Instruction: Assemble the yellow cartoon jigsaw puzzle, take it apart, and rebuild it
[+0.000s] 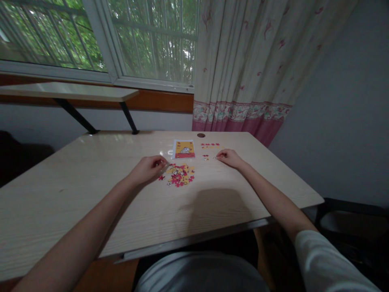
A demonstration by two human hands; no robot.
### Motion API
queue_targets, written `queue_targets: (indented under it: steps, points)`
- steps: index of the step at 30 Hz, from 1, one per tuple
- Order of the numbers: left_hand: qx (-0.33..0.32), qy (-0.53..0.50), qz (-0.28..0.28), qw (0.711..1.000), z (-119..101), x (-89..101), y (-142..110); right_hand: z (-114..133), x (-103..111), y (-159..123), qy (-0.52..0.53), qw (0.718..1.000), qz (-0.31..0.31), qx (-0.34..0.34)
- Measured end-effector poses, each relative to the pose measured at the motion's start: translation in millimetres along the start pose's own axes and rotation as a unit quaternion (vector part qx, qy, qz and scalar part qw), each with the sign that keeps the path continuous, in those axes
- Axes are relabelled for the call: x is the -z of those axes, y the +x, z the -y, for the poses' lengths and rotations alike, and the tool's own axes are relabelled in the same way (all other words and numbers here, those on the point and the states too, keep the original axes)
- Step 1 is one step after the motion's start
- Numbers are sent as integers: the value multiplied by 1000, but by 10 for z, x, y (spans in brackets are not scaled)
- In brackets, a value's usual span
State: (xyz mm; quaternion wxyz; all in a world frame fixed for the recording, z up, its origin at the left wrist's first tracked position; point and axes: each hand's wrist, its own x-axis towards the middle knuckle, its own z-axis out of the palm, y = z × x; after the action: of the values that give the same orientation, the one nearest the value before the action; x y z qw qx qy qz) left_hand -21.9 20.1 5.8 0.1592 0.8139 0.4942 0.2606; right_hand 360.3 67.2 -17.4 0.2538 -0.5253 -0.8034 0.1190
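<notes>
A loose heap of red, yellow and white jigsaw puzzle pieces (180, 177) lies on the table. At its upper left edge, my left hand (148, 168) is closed in a pinch, with a small pale bit at the fingertips that looks like a puzzle piece. My right hand (230, 157) pinches a whitish puzzle piece (214, 158) at the tabletop, right of a small group of pieces (206, 157). Farther back, a row of red pieces (210, 144) lies above a row of yellow ones (212, 147). Between the hands, behind the heap, is a picture card (184, 149) showing a white animal figure on yellow and red.
The pale wooden table (100, 202) has a round cable hole (201, 135) near its back edge. A raised shelf (75, 90) on dark legs stands at the back left. Behind are a barred window and a curtain (243, 81); a dark chair (352, 215) is at the right.
</notes>
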Motion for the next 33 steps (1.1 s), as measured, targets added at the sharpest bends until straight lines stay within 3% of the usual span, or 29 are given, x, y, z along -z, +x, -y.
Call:
queue_targets:
  steps: [6, 10, 18, 33]
  points:
    - [1, 6, 8, 1000, -27, 6, 1, 147, -60, 8, -69, 994, -25, 75]
    - [-3, 2, 15, 1000, -19, 2, -1, 294, -154, 0, -118, 987, 3, 107]
    - [-1, -12, 23, 1000, -20, -34, -8, 375, -283, 89, -126, 990, -17, 60]
    - [0, -22, 34, 999, -48, -12, -30, 450, -231, -40, -137, 989, -21, 47]
